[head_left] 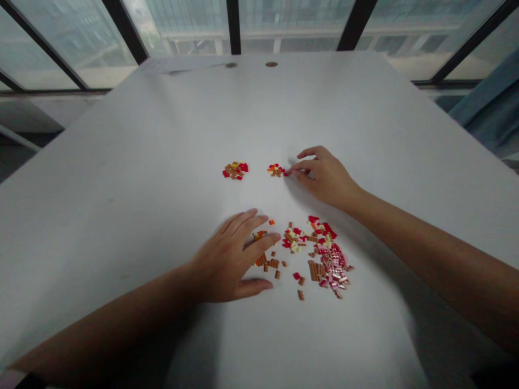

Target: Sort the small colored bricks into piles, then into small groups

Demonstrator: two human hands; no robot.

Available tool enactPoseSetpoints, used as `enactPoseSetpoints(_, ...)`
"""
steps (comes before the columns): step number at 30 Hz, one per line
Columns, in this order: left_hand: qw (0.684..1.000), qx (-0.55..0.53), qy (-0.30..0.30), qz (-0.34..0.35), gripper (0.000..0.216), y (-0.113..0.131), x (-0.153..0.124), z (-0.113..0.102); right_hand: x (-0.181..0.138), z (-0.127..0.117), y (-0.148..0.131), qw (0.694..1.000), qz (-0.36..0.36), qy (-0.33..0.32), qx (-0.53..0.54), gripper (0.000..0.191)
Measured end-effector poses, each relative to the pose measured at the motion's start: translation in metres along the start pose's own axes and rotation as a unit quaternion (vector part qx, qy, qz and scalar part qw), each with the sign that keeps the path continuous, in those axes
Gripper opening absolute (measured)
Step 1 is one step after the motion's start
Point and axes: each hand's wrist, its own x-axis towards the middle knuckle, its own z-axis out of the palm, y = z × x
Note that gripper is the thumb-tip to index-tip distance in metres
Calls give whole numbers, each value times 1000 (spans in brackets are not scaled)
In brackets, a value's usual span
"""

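Note:
My left hand (233, 256) lies flat and open on the white table (162, 162), its fingertips over the left edge of a large scatter of small red, brown and cream bricks (320, 254). My right hand (324, 175) reaches further out, thumb and forefinger pinched on a tiny red brick (287, 173) at the right edge of a small sorted pile of red and orange bricks (275, 170). A second small pile of red, brown and yellow bricks (235, 170) sits to its left.
Two small round holes (271, 64) mark the table's far edge, with a sheet of paper (178, 65) at the far left corner. Windows with dark frames run behind the table. Blue fabric (486, 108) shows at the right.

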Motion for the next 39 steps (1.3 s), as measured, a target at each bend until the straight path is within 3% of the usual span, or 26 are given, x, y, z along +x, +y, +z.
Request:
enactPoseSetpoints(7,1000,1,2,0,66,-1,-1,0,-15,-2,-3,997,-30,-11,-63,40)
enactPoseSetpoints(11,1000,4,2,-1,66,-1,-1,1,-25,-15,-10,996,-47,25,-77,45)
enactPoseSetpoints(14,1000,3,1,0,66,-1,-1,0,-43,-29,-19,994,-97,34,-21,33)
enactPoseSetpoints(17,1000,-2,0,-9,66,0,-1,-1,-68,-35,-32,989,-127,-16,75,21)
enactPoseSetpoints(21,1000,4,-1,-14,66,2,-1,-2,-91,-30,-40,983,-135,-38,118,21)
enactPoseSetpoints(39,1000,14,-18,-15,68,2,-2,-3,-96,-35,-33,980,-173,-23,90,28)
